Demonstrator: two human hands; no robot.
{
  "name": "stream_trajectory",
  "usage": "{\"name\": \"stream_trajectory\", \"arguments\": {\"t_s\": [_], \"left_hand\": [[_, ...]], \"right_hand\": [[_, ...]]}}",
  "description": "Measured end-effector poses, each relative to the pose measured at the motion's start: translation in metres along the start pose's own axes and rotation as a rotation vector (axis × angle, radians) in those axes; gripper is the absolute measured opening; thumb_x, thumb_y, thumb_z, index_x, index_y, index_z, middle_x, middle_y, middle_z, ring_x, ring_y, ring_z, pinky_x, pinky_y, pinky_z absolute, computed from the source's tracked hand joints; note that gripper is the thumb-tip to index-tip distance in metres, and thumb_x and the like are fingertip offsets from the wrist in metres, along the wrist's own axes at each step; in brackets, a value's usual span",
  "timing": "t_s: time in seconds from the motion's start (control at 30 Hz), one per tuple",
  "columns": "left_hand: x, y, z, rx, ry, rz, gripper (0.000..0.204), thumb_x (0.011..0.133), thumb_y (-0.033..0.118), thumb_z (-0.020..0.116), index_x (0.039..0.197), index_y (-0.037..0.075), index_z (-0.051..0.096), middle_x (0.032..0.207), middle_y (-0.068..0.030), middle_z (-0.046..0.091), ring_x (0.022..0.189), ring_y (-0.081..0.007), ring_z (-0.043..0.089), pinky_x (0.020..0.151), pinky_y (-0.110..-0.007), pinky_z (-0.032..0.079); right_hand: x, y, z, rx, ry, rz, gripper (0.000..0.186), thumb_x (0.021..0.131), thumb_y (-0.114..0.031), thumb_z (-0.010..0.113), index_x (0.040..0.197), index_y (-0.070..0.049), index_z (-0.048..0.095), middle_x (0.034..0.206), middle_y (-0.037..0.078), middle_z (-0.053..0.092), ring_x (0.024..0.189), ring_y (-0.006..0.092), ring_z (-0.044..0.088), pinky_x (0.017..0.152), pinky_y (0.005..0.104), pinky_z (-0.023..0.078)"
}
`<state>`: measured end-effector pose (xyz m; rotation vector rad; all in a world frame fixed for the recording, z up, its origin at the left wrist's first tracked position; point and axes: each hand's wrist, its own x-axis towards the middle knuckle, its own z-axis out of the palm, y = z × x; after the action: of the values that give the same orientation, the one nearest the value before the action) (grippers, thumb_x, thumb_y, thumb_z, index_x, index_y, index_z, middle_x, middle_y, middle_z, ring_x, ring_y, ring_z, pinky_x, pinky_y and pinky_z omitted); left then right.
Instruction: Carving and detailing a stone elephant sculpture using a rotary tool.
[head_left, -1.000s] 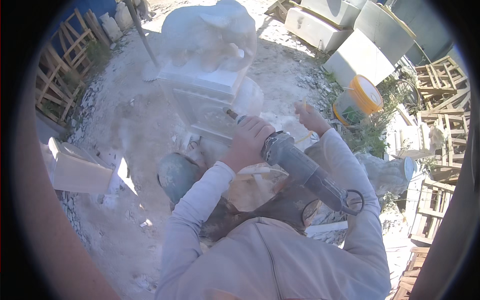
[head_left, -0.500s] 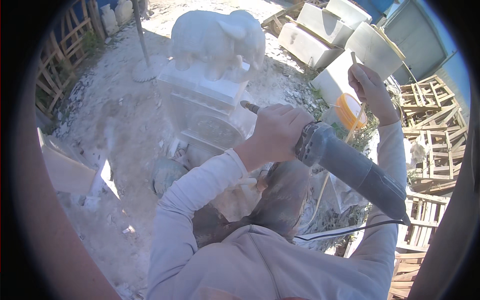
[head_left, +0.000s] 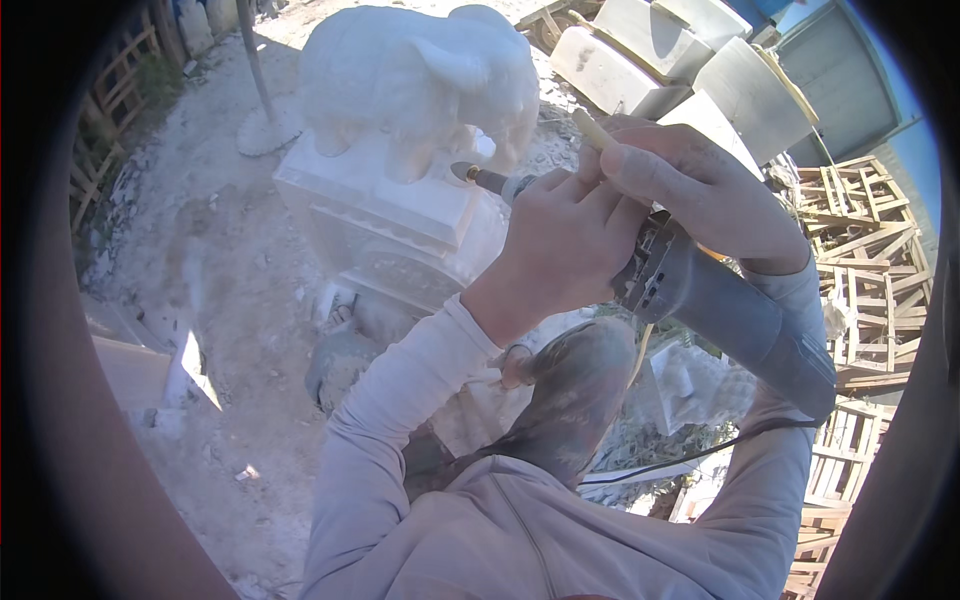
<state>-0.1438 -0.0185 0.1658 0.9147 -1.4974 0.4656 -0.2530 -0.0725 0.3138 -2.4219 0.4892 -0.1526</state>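
Note:
My left hand [head_left: 570, 240] is wrapped round the front of a dark grey die grinder [head_left: 745, 305], whose rounded bit [head_left: 463, 172] points left at a white stone elephant carving [head_left: 410, 80]. A gap seems to lie between bit and stone, though depth is hard to judge. Right above the left hand, my right hand [head_left: 700, 185] pinches the end of a pale thin hose [head_left: 592, 130]. The hands are close and may touch. The elephant stands on a carved white stone pedestal [head_left: 385, 215]. The grinder's body slants down to the right, over my right forearm.
White stone blocks [head_left: 635, 60] are piled at the back right. Wooden crates [head_left: 870, 260] stack up along the right side. A black cord [head_left: 700, 455] trails from the grinder across my lap. Stone chips and dust cover the ground [head_left: 220, 300]; a pole [head_left: 257, 70] stands at the far left.
My right hand has come left and down with the hose, beside the left hand. The grinder has shifted slightly right; its bit sits a little higher and farther left. The view has moved closer to the carving.

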Motion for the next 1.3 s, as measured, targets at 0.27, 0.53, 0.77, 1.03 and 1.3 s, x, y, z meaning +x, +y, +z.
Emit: {"name": "stream_trajectory", "arguments": {"t_s": [0.27,0.53,0.77,1.03,1.3], "left_hand": [[0.000,0.003,0.003,-0.082,-0.215,-0.053,0.044,0.063,0.030,0.085,0.097,0.010,0.065,0.105,-0.0095,0.069,0.079,-0.0244,0.069,0.066,-0.038,0.051],[-0.014,0.040,0.035,-0.495,-0.468,-0.202,0.048,0.063,0.017,0.089,0.105,0.005,0.068,0.108,-0.0116,0.069,0.086,-0.0307,0.070,0.076,-0.037,0.054],[-0.039,0.050,0.066,-0.466,-0.599,-0.034,0.050,0.063,0.016,0.089,0.107,0.004,0.068,0.105,-0.0100,0.068,0.087,-0.0309,0.070,0.077,-0.036,0.054],[-0.063,0.060,0.092,-0.423,-0.684,0.087,0.051,0.062,0.018,0.091,0.106,0.006,0.068,0.105,-0.0088,0.068,0.087,-0.0300,0.070,0.077,-0.036,0.054],[-0.062,0.065,0.092,-0.388,-0.715,0.150,0.052,0.061,0.019,0.092,0.106,0.007,0.069,0.105,-0.0076,0.069,0.087,-0.0291,0.070,0.077,-0.036,0.055]], "right_hand": [[-0.026,0.067,-0.002,0.326,0.212,0.152,0.046,0.110,-0.043,0.049,0.112,-0.002,0.069,0.117,0.005,0.067,0.114,0.0150,0.060,0.105,0.0311,0.045],[-0.098,0.076,0.033,0.423,0.288,0.047,0.050,0.108,-0.048,0.049,0.127,-0.006,0.066,0.125,0.006,0.066,0.117,0.0173,0.063,0.107,0.0349,0.047],[-0.326,0.072,0.114,1.308,0.504,0.068,0.078,0.106,-0.065,0.037,0.135,0.003,0.061,0.126,0.024,0.069,0.117,0.0253,0.067,0.101,0.0362,0.051],[-0.537,0.047,0.395,0.424,1.061,1.482,0.044,0.102,-0.045,0.059,0.091,-0.005,0.072,0.072,0.003,0.061,0.060,0.0125,0.052,0.055,0.0310,0.042],[-0.595,0.065,0.454,0.277,1.549,1.741,0.066,0.108,-0.056,0.045,0.076,-0.002,0.068,0.064,0.006,0.057,0.062,0.0159,0.053,0.063,0.0330,0.046]]}}
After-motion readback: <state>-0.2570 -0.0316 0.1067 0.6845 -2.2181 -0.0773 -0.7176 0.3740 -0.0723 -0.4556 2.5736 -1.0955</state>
